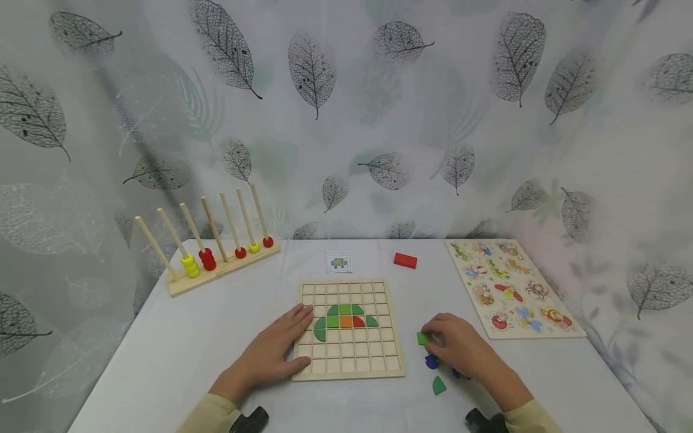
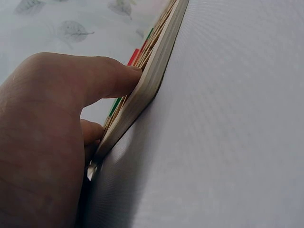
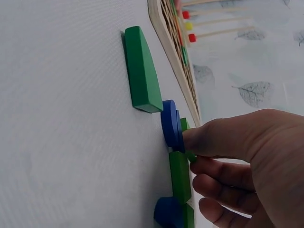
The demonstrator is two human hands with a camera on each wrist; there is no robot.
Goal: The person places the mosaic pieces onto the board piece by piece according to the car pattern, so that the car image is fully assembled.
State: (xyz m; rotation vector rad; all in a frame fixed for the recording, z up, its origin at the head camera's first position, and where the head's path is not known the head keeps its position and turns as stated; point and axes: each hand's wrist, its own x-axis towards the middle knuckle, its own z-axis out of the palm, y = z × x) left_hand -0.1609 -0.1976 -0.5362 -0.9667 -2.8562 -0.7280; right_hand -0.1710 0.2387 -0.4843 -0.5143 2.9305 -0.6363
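A wooden grid board (image 1: 349, 367) lies on the table, with green, orange and red pieces (image 1: 345, 321) set in its squares. My left hand (image 1: 273, 349) rests at the board's left edge, fingers extended; in the left wrist view the thumb (image 2: 111, 76) touches the rim. Right of the board, my right hand (image 1: 457, 343) pinches a light green square piece (image 1: 422, 338) between thumb and fingers. Blue pieces (image 1: 431, 361) lie beneath and beside that hand, partly hidden. Nearer me is a dark green quarter-round piece (image 1: 439, 385), also seen as a green block (image 3: 141, 71) in the right wrist view.
Behind the board lie a small picture card (image 1: 338, 262) and a red block (image 1: 405, 260). A peg rack with red and yellow beads (image 1: 224, 267) stands at the back left. An animal puzzle board (image 1: 514, 288) lies at the right. A leaf-patterned curtain (image 1: 346, 120) hangs behind.
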